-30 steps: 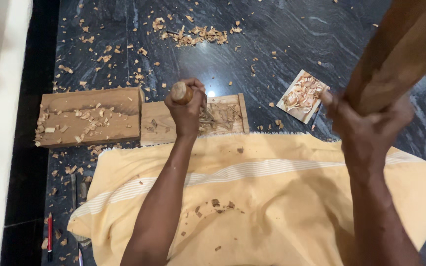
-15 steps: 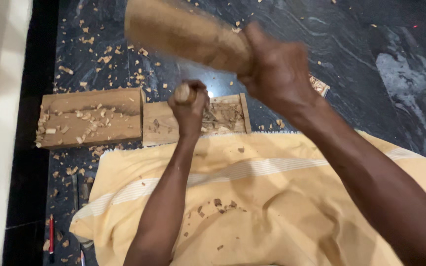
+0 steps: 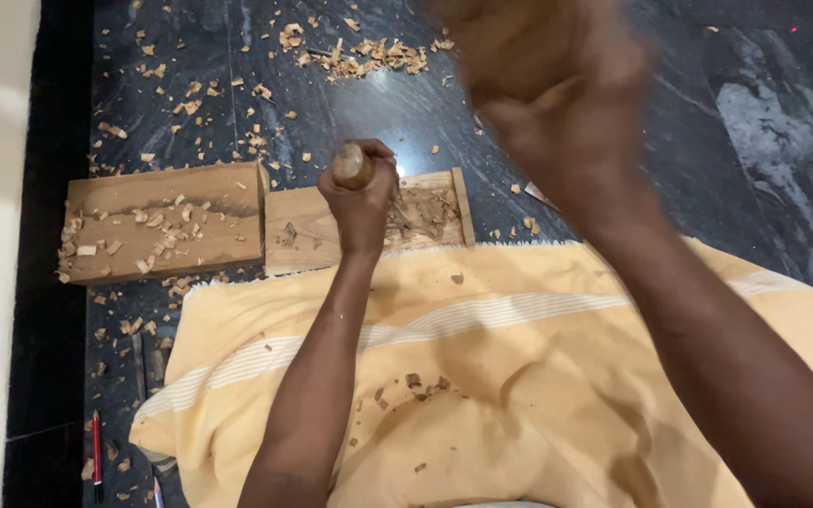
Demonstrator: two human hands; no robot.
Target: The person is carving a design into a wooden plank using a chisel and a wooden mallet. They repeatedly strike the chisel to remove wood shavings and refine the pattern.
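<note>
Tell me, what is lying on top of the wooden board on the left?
Pale wood chips lie scattered over the left wooden board, mostly along its grooves. Nothing else rests on it. What is beneath the board cannot be seen, apart from the dark stone floor around it.

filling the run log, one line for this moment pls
left hand: grips chisel handle over wooden block | right hand: raised, blurred, mallet unclear | chips on floor

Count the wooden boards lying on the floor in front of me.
2: one board on the left covered in chips, one carved board beside it under the left hand. The right arm may hide others.
</note>
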